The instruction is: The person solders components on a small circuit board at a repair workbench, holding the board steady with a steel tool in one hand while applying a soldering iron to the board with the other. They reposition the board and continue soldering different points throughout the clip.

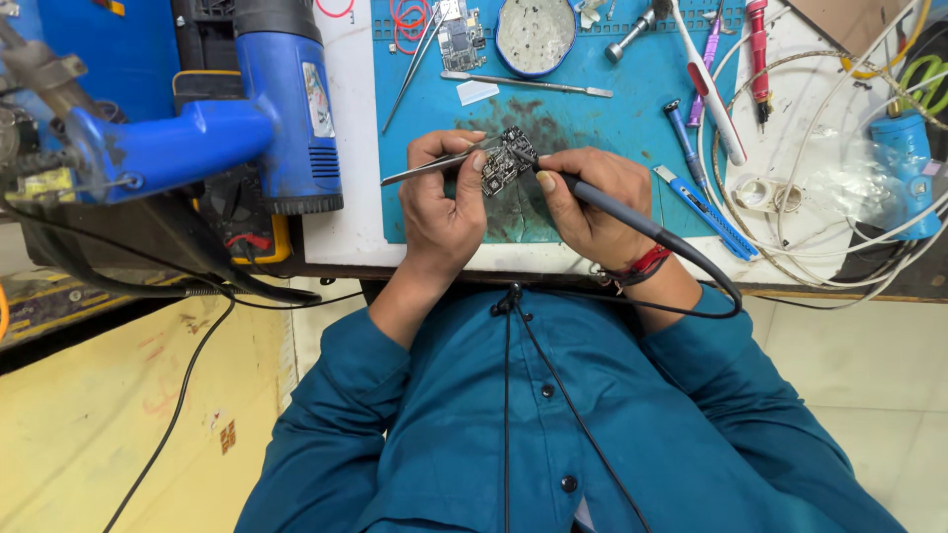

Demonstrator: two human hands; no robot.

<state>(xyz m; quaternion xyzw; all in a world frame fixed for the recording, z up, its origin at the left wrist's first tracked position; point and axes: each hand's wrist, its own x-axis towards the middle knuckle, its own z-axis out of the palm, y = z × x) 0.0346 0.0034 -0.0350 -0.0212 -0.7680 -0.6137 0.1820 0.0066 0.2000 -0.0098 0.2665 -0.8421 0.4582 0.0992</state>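
Holding one small dark circuit board (pixel 507 161) above the blue mat (pixel 632 118) on the tabletop (pixel 341 212), the left hand (pixel 441 202) also grips one pair of tweezers (pixel 427 169). The right hand (pixel 590 205) grasps one soldering iron (pixel 632 223), tip at the board's top edge. Judged mid-way: rework is under way; no finished joint is discernible. A second board (pixel 460 39) and second tweezers (pixel 413 65) lie apart.
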